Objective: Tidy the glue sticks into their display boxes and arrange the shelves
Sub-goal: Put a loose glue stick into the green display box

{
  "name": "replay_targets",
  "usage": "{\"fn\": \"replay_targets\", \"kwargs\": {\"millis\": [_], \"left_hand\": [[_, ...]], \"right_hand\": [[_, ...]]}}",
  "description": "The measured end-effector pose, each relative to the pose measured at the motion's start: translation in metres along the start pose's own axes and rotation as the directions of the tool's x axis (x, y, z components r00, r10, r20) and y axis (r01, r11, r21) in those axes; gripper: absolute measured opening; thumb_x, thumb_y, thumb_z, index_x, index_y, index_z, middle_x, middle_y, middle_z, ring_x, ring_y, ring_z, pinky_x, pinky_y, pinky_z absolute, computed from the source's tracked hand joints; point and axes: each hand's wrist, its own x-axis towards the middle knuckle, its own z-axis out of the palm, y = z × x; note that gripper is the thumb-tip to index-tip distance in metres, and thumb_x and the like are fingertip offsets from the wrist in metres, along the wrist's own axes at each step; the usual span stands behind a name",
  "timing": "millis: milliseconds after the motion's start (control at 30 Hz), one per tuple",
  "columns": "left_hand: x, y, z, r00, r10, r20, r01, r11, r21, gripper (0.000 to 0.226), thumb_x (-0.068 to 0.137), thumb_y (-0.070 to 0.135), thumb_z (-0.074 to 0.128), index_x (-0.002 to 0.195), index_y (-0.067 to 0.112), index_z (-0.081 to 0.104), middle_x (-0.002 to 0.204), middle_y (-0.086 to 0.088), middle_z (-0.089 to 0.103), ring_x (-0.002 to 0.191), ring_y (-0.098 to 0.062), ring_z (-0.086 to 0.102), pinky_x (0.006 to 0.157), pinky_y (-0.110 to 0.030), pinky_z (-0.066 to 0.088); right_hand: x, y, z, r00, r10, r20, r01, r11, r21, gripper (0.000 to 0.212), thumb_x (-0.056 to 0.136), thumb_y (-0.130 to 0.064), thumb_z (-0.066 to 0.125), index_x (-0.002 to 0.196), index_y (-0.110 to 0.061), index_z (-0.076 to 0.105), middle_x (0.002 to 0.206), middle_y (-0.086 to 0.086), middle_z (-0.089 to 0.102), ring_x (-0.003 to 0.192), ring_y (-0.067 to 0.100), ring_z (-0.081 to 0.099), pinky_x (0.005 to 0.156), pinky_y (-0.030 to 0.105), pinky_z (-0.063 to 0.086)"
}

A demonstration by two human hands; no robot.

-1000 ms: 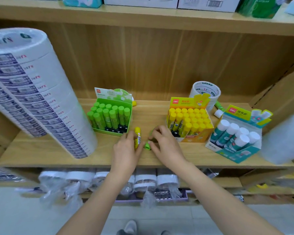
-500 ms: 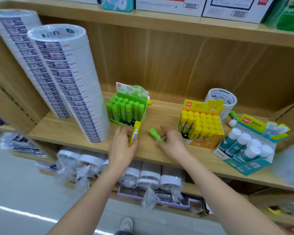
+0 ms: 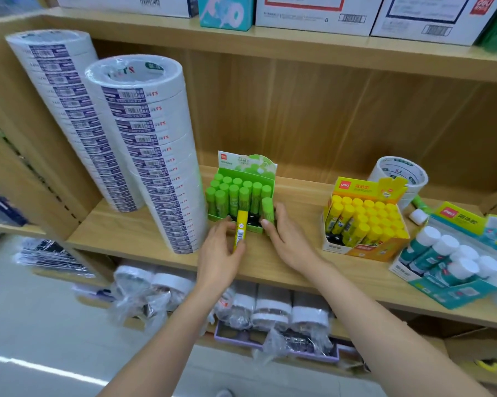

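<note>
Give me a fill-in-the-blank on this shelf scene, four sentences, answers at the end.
1. The left hand grips a glue stick coloured ____.
2. The right hand holds a green stick at the front of a display box coloured ____.
3. The teal box holds sticks with ____ caps.
4. The tape stacks stand at the shelf's ____ end.

Answers: yellow; green; white; left
</note>
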Motion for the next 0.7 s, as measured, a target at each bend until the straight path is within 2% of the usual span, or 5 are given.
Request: {"fn": "replay_targets", "kwargs": {"millis": [100,233,467,633,700], "left_hand": [[-0.001,0.002,0.002,1.0,0.014,0.005,-0.014,1.0,-0.017,0.031,0.085,0.012,0.067,0.115,0.014,0.059,0.109,0.002,0.06,0.072,-0.016,0.063,0.077,-0.038,0.051],[-0.007,0.007,0.011,0.999,0.026,0.021,-0.025,0.997,-0.069,0.03,0.083,0.011,0.069,0.111,0.017,0.06,0.098,0.005,0.061,0.066,-0.011,0.061,0.073,-0.036,0.052],[-0.029,0.012,0.017,0.999,-0.033,-0.023,0.03,0.99,-0.137,0.03,0.082,0.014,0.072,0.108,0.022,0.06,0.095,-0.003,0.065,0.062,-0.009,0.059,0.065,-0.035,0.05],[-0.051,0.02,0.015,0.997,-0.028,-0.066,0.019,0.991,-0.132,0.028,0.083,0.017,0.073,0.107,0.025,0.06,0.089,-0.001,0.063,0.065,-0.006,0.056,0.067,-0.033,0.047],[-0.057,0.025,0.011,0.996,0.005,-0.093,-0.016,0.992,-0.123,0.028,0.084,0.016,0.073,0.108,0.022,0.061,0.099,-0.001,0.059,0.069,-0.004,0.056,0.07,-0.033,0.048]], "right_hand": [[-0.008,0.008,-0.008,0.998,0.038,-0.044,-0.039,0.999,-0.028,0.036,0.103,-0.03,0.043,0.131,-0.009,0.037,0.119,0.009,0.06,0.107,0.029,0.059,0.084,0.038,0.046],[-0.022,0.016,-0.022,0.997,0.073,0.006,-0.072,0.995,-0.068,0.043,0.103,-0.035,0.042,0.139,-0.013,0.033,0.133,0.009,0.055,0.118,0.024,0.054,0.097,0.042,0.046],[-0.045,0.024,-0.041,0.997,0.045,0.068,-0.036,0.992,-0.123,0.036,0.103,-0.03,0.043,0.133,-0.01,0.036,0.107,0.009,0.059,0.095,0.028,0.057,0.079,0.039,0.045],[-0.064,0.027,-0.052,0.989,-0.002,0.147,0.011,0.998,-0.06,0.035,0.103,-0.028,0.044,0.132,-0.008,0.037,0.1,0.001,0.055,0.092,0.018,0.053,0.072,0.03,0.034],[-0.068,0.03,-0.058,0.984,0.003,0.176,0.003,0.999,-0.034,0.035,0.103,-0.029,0.045,0.132,-0.01,0.038,0.103,0.0,0.057,0.097,0.017,0.054,0.076,0.031,0.037]]}}
